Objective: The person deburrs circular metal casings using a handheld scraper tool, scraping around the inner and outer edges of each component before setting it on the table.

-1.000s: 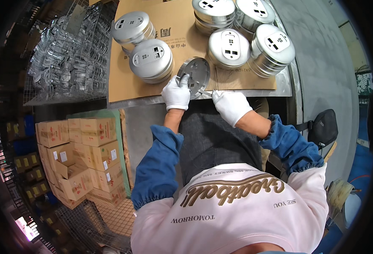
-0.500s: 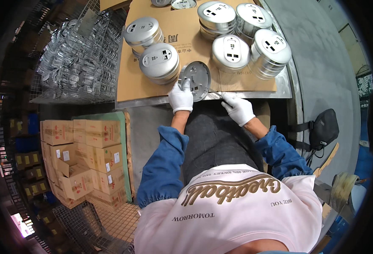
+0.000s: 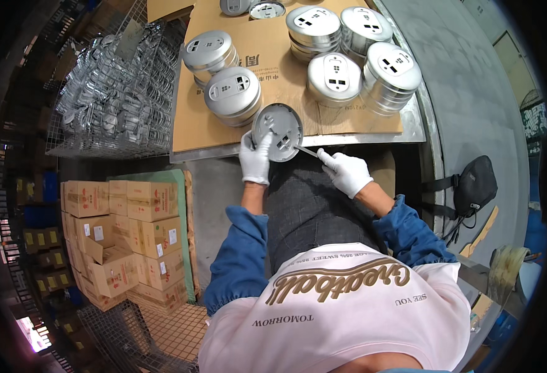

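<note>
A round grey metal cover [image 3: 291, 122] is tilted at the table's near edge, its hollow inner side facing me. My left hand [image 3: 255, 160], in a white glove, is closed on the cover's left rim, with the thumb over the inside. My gloved right hand [image 3: 348, 174] pinches a slim metal hand tool [image 3: 309, 151]. The tool's tip meets the cover's lower right part, near the small rectangular openings; its exact kind is unclear. Just beyond my left hand stands a stack of silver round covers [image 3: 233, 93] with slotted oval plates on top.
More cover stacks stand on the cardboard-topped table [image 3: 286, 81], including one at the right edge [image 3: 392, 68]. A wire cage of metal parts [image 3: 115, 93] is at the left. Cartons [image 3: 152, 199] are piled below it. A black bag [image 3: 477, 186] hangs at the right.
The cover has come nearer and slightly left, turning its inside more toward me. My left hand moved with it. The tool's tip now lies over the inner face.
</note>
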The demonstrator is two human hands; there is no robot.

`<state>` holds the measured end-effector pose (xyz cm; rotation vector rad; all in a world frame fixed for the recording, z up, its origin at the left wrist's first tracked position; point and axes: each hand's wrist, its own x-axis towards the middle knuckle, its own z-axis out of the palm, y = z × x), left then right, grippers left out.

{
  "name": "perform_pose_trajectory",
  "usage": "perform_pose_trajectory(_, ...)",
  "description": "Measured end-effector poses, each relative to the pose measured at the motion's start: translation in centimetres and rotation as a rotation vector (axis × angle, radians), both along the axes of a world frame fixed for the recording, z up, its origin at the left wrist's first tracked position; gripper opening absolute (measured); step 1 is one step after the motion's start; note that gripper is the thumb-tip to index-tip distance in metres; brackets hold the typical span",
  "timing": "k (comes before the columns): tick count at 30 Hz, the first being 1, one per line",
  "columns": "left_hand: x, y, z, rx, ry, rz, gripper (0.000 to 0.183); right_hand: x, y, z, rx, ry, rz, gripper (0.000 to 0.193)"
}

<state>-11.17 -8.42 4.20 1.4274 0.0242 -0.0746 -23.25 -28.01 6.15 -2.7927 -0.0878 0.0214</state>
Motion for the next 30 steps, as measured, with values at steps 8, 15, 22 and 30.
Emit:
perform_pose_trajectory(8,1.7,1.5,0.1,0.373,0.397,-0.280,0.028,-0.2,-0.3,-0.2,0.036,0.039,-0.047,0.040)
perform_pose_trajectory(15,2.1,-2.1,0.0,0.273,0.065,-0.006,0.028,0.0,-1.7,-0.3,0.185,-0.100,-0.178,0.048)
perform_pose_trajectory(22,2.2,-3.5,0.1,0.587,-0.166,0.071,0.029,0.9,-1.4,2.3,0.132,-0.082,-0.169,0.031)
perform_pose_trajectory(30,1.7,-4.7,1.7,0.855,-0.258,0.021,0.028,2.9,-1.0,5.3,-0.024,0.036,-0.101,0.018)
